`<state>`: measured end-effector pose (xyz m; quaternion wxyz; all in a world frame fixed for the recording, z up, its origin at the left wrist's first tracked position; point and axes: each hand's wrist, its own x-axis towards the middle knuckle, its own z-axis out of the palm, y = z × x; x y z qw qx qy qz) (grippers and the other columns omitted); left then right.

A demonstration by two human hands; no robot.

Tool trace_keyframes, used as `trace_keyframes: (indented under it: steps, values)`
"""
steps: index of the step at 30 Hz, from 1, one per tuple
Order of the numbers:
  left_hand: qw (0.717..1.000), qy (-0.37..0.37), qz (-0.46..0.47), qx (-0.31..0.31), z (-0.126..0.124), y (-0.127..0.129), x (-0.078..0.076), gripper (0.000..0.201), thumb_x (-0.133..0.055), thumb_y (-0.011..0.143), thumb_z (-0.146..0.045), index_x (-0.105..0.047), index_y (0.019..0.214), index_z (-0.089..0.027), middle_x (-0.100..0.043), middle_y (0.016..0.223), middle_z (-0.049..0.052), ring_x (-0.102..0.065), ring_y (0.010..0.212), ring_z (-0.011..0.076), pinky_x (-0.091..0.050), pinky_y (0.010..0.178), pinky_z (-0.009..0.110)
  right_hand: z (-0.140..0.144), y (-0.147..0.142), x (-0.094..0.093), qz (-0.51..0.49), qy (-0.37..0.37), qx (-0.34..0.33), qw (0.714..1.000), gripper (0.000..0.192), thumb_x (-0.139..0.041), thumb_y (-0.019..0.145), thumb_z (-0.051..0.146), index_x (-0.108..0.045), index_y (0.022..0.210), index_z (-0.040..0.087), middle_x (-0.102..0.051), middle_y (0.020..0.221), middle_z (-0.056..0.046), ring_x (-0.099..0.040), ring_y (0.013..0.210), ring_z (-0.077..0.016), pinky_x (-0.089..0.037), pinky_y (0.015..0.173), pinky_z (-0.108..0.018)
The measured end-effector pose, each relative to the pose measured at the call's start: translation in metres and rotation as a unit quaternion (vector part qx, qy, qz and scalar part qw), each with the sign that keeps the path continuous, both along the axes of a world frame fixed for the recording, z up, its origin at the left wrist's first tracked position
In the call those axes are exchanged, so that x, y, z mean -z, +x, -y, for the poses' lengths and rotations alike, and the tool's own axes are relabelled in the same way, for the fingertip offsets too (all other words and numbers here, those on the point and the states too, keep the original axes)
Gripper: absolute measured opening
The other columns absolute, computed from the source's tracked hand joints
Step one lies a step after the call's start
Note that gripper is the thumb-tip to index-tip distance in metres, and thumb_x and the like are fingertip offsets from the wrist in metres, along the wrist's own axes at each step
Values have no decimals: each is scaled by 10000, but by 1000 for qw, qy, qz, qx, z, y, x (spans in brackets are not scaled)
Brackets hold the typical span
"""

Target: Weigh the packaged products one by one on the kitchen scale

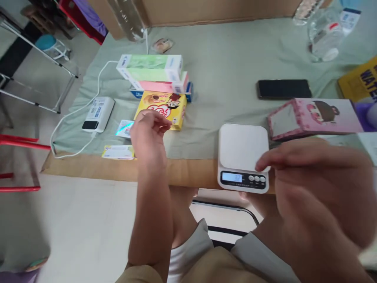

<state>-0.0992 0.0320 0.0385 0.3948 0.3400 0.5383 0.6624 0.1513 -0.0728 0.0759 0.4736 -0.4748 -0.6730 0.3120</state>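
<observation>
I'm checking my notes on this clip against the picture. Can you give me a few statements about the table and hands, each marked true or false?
1. The scale has a box lying on its platform. False: the platform is bare.
2. The left hand is over the near edge of the yellow box. True.
3. The phone lies face up with its screen lit. False: its screen is dark.
4. The right hand has its fingertips at the scale's front right corner, by the buttons. True.
5. The green box lies under the pink box. False: the green one is on top.
</observation>
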Motion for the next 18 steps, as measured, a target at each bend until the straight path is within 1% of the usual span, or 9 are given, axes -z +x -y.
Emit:
trace_keyframes:
  steps: [2, 4, 5, 8, 10, 12, 14, 16, 18]
  values:
    - [1000, -7, 2, -3, 8, -10, 8, 315, -592, 860, -493, -471, 713, -243, -588, 728, 6, -634, 717, 151, -549, 733, 295, -28, -31, 10, 25, -23, -37, 999, 193, -597, 961, 255, -615, 1151, 283, -648, 1071, -69, -643, 951, -180, -601, 814, -359]
    - [1000, -15, 27, -4, 18, -13, 12, 352, -517, 909, -542, -480, 730, -241, -589, 746, 16, -630, 722, 156, -565, 744, 307, -46, -56, 20, 89, -45, -77, 992, 216, -600, 939, 226, -617, 1151, 265, -663, 1093, -59, -656, 976, -172, -596, 819, -340]
    - [999, -18, 45, 5, 23, -13, 12, 358, -499, 926, -544, -498, 740, -239, -593, 761, 22, -628, 730, 156, -571, 746, 310, -53, -66, 24, 123, -46, -94, 987, 221, -597, 937, 234, -618, 1157, 256, -673, 1109, -59, -664, 1002, -172, -600, 826, -334]
    - [996, 6, 86, 32, 36, -12, 8, 371, -463, 975, -498, -537, 729, -230, -587, 752, 35, -603, 716, 160, -559, 700, 319, -70, -96, 32, 177, -30, -124, 976, 206, -615, 916, 260, -633, 1120, 237, -700, 1092, -59, -683, 1005, -178, -609, 806, -329]
    - [994, 39, 99, 29, 42, -16, 3, 393, -434, 1007, -455, -533, 702, -228, -550, 708, 33, -562, 683, 163, -526, 669, 327, -82, -116, 36, 195, -28, -135, 971, 212, -627, 901, 276, -643, 1107, 229, -717, 1079, -57, -691, 990, -181, -606, 803, -333]
    - [991, 82, 107, -12, 48, -24, -4, 418, -434, 1018, -414, -493, 651, -224, -479, 652, 23, -500, 629, 157, -475, 631, 326, -92, -138, 40, 211, -24, -162, 964, 226, -632, 884, 277, -654, 1100, 215, -730, 1076, -55, -693, 979, -181, -600, 823, -343]
    - [982, 127, 118, -81, 53, -36, -11, 453, -453, 1007, -371, -407, 585, -211, -361, 597, 10, -417, 565, 144, -421, 589, 323, -98, -160, 44, 229, -21, -208, 951, 266, -639, 866, 282, -661, 1119, 201, -740, 1102, -62, -692, 991, -189, -593, 854, -354]
    - [966, 160, 121, -164, 59, -51, -16, 477, -452, 986, -325, -320, 545, -197, -236, 583, 4, -320, 515, 139, -365, 546, 328, -100, -183, 47, 253, -33, -249, 934, 338, -643, 864, 291, -659, 1188, 197, -738, 1182, -74, -686, 1045, -203, -587, 904, -366]
    - [942, 167, 115, -268, 65, -66, -17, 477, -425, 977, -325, -313, 527, -212, -158, 611, 4, -217, 521, 160, -295, 522, 341, -98, -204, 49, 279, -54, -273, 919, 422, -650, 876, 306, -637, 1285, 204, -714, 1287, -86, -674, 1132, -223, -581, 957, -377]
